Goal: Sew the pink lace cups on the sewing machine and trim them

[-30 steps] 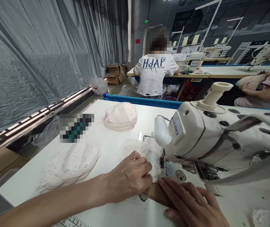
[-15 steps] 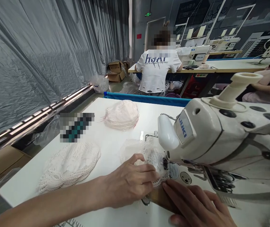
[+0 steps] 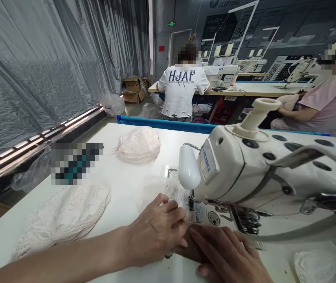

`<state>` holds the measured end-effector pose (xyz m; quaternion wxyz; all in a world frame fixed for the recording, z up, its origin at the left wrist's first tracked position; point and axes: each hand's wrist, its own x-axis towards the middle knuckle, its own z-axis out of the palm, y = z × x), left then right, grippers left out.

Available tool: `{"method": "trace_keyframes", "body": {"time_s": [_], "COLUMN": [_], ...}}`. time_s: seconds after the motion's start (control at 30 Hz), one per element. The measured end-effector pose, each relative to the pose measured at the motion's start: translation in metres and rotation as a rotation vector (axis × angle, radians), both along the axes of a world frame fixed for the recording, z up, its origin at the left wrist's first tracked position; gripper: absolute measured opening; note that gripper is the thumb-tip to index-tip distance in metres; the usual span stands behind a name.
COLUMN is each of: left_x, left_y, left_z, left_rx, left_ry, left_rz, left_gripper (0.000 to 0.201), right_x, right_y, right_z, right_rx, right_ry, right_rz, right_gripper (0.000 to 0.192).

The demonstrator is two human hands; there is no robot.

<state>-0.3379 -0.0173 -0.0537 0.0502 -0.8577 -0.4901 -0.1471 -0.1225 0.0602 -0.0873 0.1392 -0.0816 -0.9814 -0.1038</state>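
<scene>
One piece of white lace (image 3: pixel 174 192) lies on our tabletop (image 3: pixel 123 196), reaching the sewing machine's (image 3: pixel 226 157) presser foot (image 3: pixel 191 203). Our left grip (image 3: pixel 158 228) curls over its near edge; whether it pinches, we cannot tell. Our right grip (image 3: pixel 226 251) is unclenched, laid on a brown plate (image 3: pixel 185 251). We'd best guide the lace flat, fingers clear of the foot.

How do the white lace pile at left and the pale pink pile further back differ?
Colour: the white lace pile is creamy white; the pale pink pile is faintly rosy.
Edges: the lace pile shows an openwork border; the pink pile has loose reddish threads.
Position: the lace pile lies nearer the camera, the pink pile further back.
Shared: both lie on the white tabletop.
</scene>
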Motion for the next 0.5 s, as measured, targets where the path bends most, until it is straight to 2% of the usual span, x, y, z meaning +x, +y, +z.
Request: {"method": "trace_keyframes", "body": {"time_s": [0.17, 0.5], "left_x": [-0.0014, -0.0006], "left_y": [-0.0013, -0.0055], "left_z": [-0.0011, -0.0004], "left_rx": [0.074, 0.063], "left_ry": [-0.001, 0.025], "left_rz": [-0.025, -0.008], "left_gripper": [0.022, 0.028], "right_x": [-0.0024, -0.0003], "right_y": [0.0010, 0.0026], "right_z": [-0.0030, -0.0035], "right_rx": [0.031, 0.102], "right_ry": [0.102, 0.031], "right_rz": [-0.017, 0.011], "right_gripper": [0.042, 0.040]}}
